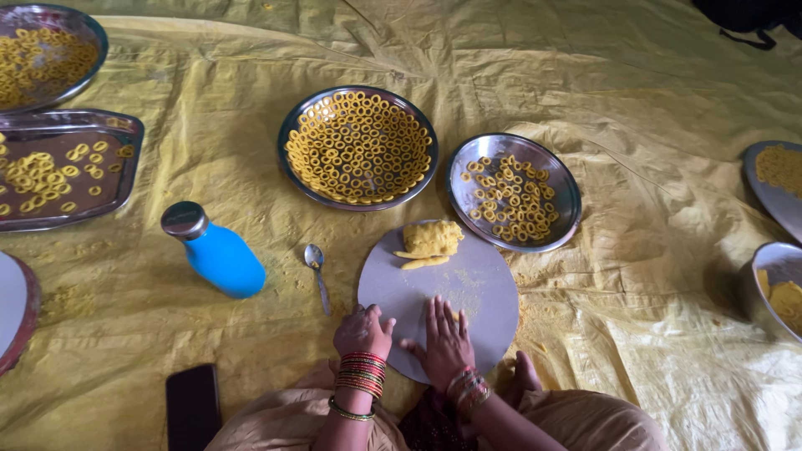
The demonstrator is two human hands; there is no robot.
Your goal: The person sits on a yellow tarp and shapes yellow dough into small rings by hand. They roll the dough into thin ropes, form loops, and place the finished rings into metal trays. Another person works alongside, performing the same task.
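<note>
My left hand (362, 331) rests as a loose fist on the near left edge of a round grey board (468, 284). My right hand (445, 341) lies flat, fingers spread, palm down on the board's near part; whether dough lies under it is hidden. A lump of yellow dough (431, 238) and a small rolled strip (424, 262) sit at the board's far edge. Beyond the board stand a steel plate (294, 125) packed with yellow dough rings (359, 148) and a second steel plate (566, 200) with fewer rings (511, 199).
A blue bottle (219, 255) with a metal cap and a spoon (317, 271) lie left of the board. A dark phone (192, 407) is near my knee. More ring-filled trays (50, 217) sit at far left, bowls of dough (777, 267) at right, all on a yellow sheet (635, 108).
</note>
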